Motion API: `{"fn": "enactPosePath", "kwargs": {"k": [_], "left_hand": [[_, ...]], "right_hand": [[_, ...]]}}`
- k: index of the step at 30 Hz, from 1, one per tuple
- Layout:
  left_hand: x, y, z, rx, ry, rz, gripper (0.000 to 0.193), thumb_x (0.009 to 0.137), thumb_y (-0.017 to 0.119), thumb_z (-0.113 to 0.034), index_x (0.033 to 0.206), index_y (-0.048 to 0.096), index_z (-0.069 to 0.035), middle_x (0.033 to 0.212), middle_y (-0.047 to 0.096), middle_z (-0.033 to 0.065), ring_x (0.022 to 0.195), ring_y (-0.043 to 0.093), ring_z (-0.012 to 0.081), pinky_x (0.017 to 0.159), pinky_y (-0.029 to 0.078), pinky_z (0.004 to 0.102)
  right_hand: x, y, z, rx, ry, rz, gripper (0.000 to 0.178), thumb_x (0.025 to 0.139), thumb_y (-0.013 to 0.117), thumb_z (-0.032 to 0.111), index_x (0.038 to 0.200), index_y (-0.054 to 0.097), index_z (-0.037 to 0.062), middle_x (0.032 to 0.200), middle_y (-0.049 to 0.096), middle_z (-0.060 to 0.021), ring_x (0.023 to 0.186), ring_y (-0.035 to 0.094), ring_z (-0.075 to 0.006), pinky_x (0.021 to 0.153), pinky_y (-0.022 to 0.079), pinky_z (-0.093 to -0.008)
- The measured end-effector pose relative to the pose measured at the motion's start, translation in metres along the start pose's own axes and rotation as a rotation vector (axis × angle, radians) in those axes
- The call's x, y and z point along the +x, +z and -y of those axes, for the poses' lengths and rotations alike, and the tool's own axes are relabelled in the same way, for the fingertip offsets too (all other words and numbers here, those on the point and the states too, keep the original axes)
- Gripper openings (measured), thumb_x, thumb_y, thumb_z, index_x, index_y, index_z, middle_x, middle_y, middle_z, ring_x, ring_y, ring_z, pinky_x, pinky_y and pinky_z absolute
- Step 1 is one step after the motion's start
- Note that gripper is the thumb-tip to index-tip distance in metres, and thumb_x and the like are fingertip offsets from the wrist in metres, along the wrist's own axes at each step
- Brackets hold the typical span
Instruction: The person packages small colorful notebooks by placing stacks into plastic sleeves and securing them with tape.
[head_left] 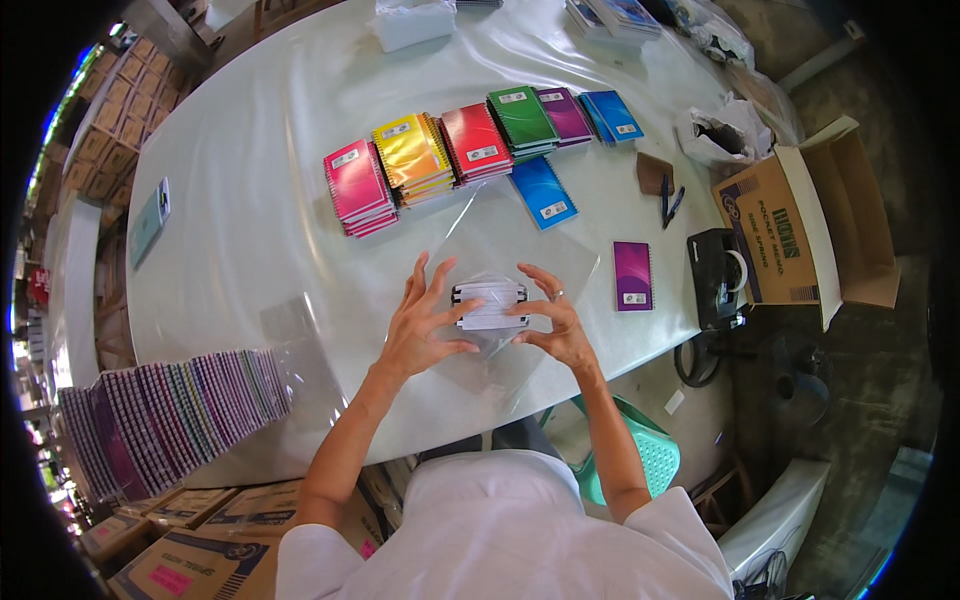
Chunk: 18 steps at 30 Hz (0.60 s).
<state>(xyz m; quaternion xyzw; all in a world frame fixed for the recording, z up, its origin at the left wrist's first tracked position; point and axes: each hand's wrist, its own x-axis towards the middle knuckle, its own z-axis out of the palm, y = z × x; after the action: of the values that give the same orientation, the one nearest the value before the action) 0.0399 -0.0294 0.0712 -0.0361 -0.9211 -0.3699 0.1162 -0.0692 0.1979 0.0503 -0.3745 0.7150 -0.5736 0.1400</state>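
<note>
Two bare hands, our left hand (412, 332) and our right hand (566, 330), frame one compact block of small spiral notebooks (491, 320); we see mostly its pale, layered edges, with dark bits at the corners, while its covers are too small or hidden to tell. It sits between our palms, near the table's front edge, with a large clear plastic sheet (562, 262) spread about it, one corner pointing away from us; a shiny fold shows just beyond the block. Our fingers are curved and spread apart on both sides; a fingertip of each hand reaches over an end of the block, though we cannot tell how firmly either presses. Beyond, on the pale-covered table (250, 250), stand pink notebooks (352, 185), yellow notebooks (408, 150) and red notebooks (474, 138); a purple notebook (632, 275) lies alone to our right.
</note>
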Motion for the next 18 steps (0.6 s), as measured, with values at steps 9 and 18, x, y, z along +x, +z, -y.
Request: {"fn": "enactPosePath", "kwargs": {"k": [9, 18], "left_hand": [[0.006, 0.014, 0.0, 0.087, 0.075, -0.238, 0.035, 0.065, 0.081, -0.019, 0.099, 0.076, -0.025, 0.142, 0.047, 0.0055, 0.138, 0.025, 0.0419, 0.107, 0.033, 0.0497], [0.028, 0.005, -0.002, -0.282, -0.107, -0.215, 0.048, 0.066, 0.081, -0.013, 0.112, 0.07, -0.018, 0.139, 0.051, 0.0046, 0.138, 0.03, 0.0343, 0.107, 0.033, 0.0454]], "right_hand": [[0.015, 0.01, 0.018, -0.051, 0.005, -0.074, 0.02, 0.068, 0.081, 0.016, 0.085, 0.072, 0.012, 0.124, 0.057, -0.0114, 0.117, 0.051, -0.028, 0.103, 0.036, -0.0447], [0.035, 0.007, 0.031, -0.104, 0.169, -0.101, 0.017, 0.069, 0.079, 0.009, 0.082, 0.069, 0.0101, 0.101, 0.066, -0.002, 0.102, 0.058, -0.0182, 0.091, 0.037, -0.0328]]}}
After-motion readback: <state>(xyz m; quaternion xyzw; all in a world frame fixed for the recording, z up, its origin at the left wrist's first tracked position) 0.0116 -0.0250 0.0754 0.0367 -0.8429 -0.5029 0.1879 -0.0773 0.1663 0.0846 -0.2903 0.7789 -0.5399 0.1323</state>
